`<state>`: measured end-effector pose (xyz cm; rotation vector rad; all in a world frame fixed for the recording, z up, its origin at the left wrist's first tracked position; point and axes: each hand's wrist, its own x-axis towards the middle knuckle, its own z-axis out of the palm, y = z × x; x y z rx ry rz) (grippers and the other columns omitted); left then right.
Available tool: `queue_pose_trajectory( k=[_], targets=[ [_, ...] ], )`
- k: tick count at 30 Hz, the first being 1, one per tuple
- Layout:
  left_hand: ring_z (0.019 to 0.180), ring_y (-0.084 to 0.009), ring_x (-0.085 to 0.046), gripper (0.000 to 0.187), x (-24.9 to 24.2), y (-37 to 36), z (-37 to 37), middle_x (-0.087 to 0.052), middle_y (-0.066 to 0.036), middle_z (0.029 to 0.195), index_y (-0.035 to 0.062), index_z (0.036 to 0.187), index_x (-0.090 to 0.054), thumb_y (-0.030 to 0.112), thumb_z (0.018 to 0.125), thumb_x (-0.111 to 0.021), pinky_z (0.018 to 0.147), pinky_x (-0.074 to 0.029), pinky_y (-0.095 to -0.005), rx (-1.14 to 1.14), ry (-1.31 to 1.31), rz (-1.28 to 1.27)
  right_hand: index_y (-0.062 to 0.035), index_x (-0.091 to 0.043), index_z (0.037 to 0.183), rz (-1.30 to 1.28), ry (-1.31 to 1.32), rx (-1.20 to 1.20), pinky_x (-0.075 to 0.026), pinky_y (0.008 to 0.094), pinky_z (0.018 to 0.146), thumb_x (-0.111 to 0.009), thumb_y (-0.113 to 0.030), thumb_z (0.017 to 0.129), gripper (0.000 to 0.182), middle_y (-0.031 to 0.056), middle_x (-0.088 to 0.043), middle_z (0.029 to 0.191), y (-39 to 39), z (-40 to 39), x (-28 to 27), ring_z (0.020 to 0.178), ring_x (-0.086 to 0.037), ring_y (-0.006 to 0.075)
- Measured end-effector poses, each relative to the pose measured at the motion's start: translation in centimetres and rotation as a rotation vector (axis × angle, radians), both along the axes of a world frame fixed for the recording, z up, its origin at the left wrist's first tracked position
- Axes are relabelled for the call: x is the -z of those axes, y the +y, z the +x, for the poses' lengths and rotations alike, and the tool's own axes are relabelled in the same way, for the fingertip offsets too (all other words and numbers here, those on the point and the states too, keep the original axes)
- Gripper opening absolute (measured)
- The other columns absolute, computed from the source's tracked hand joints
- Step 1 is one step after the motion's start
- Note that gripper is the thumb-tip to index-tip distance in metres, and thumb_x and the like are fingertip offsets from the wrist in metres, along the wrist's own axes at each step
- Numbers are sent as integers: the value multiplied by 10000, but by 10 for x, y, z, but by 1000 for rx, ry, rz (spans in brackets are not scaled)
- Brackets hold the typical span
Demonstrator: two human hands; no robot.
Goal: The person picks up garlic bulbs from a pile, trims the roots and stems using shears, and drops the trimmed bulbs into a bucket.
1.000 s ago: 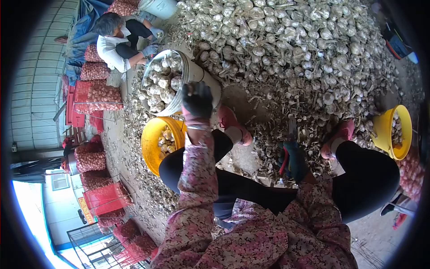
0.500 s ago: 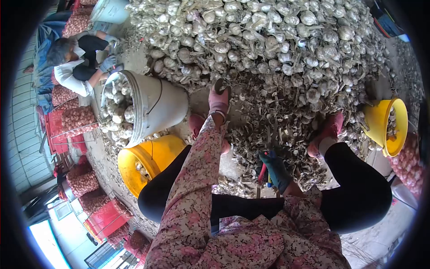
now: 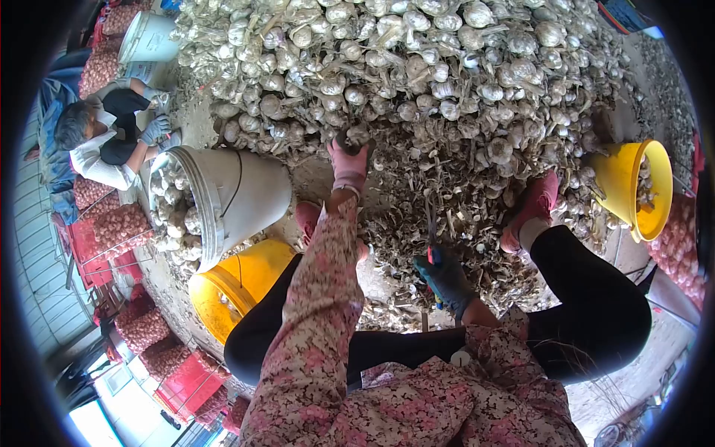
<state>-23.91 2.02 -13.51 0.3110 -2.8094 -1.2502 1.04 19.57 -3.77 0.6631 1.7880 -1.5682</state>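
My left hand (image 3: 348, 164), in a pink glove with dark fingertips, reaches to the near edge of a big heap of dried garlic (image 3: 417, 82). Its fingers are closed round a garlic bulb (image 3: 357, 135), partly covered by the glove. Lower and to the right, my right hand (image 3: 448, 281), gloved in dark teal, grips a pair of pruning shears (image 3: 433, 255) with red on the handle. Their narrow metal blades point away from me, above a litter of dry stalks and husks (image 3: 477, 246) between my feet.
A white bucket (image 3: 249, 194) full of bulbs stands left, beside a yellow bucket (image 3: 261, 272). Another yellow bucket (image 3: 614, 182) is at right. A gloved co-worker (image 3: 108, 141) crouches at far left. Red net sacks (image 3: 119, 227) line the left side.
My left hand has shifted slightly left and now closes round a bulb at the heap. My right hand has turned the shears so the blades point forward. The view has shifted a little.
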Motion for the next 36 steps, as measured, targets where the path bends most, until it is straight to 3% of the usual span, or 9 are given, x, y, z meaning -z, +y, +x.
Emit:
queue_pose_trajectory(
  k=[1,3,6,9,17,26,29,32,36],
  targets=[
    [1143,-317,-520,518,-8,-2,9,-417,-197,1320,119,1216,-509,207,749,-717,919,-463,-420,4,8,-3,-36,-489,1162,-3,8,4,-491,348,656,-657,-401,825,524,136,-624,792,2,-6,-12,753,-620,174],
    [1083,-276,-565,362,-34,-9,38,-573,-154,1153,109,1158,-560,234,833,-655,919,-456,-423,-203,-409,1356,-40,-485,1197,92,111,-38,-498,360,687,-644,-406,830,542,160,-640,858,5,-14,-35,771,-636,263],
    [1005,-263,-582,330,-87,4,86,-643,-92,1037,54,1101,-600,306,889,-585,894,-446,-406,-128,-509,2045,-46,-494,1207,187,314,-4,-489,399,783,-657,-407,808,562,191,-632,974,-1,-2,-28,884,-625,342],
    [1021,-250,-581,372,-106,9,132,-628,-96,1098,55,1105,-596,347,875,-596,907,-433,-389,-56,-635,2176,-57,-494,1209,270,362,-32,-470,425,845,-666,-419,789,580,202,-622,1023,0,-2,-52,969,-604,354],
    [893,-227,-608,332,-152,25,214,-642,-86,926,57,1080,-582,336,902,-558,830,-473,-352,227,-685,1937,-67,-508,1181,-111,560,51,-485,368,803,-638,-379,837,482,164,-639,993,-1,25,-74,929,-633,278],
    [1003,-241,-598,399,-161,35,235,-644,-108,1011,16,1129,-562,332,885,-576,903,-455,-378,55,-773,2158,-33,-548,1098,7,378,21,-492,361,726,-637,-355,854,413,134,-646,879,6,39,-91,806,-640,232],
    [1008,-266,-606,348,-143,25,227,-630,-135,1088,19,1107,-570,286,884,-586,903,-474,-396,-177,-409,2194,-30,-552,1083,-36,76,157,-496,367,716,-643,-370,846,424,139,-635,838,6,41,-48,779,-638,250],
    [955,-271,-632,262,-116,-11,221,-620,-130,1085,41,1118,-547,113,870,-596,827,-534,-414,297,-117,1512,-34,-529,1110,246,455,-12,-496,392,709,-656,-371,824,460,150,-626,844,11,44,-76,780,-633,291],
    [989,-167,-597,394,-132,-4,210,-599,-58,1096,35,1207,-485,-16,836,-608,832,-515,-290,195,-170,1062,1,-437,1240,555,758,-240,-486,431,757,-670,-365,779,634,171,-617,920,5,31,-87,842,-614,338]
  ],
)
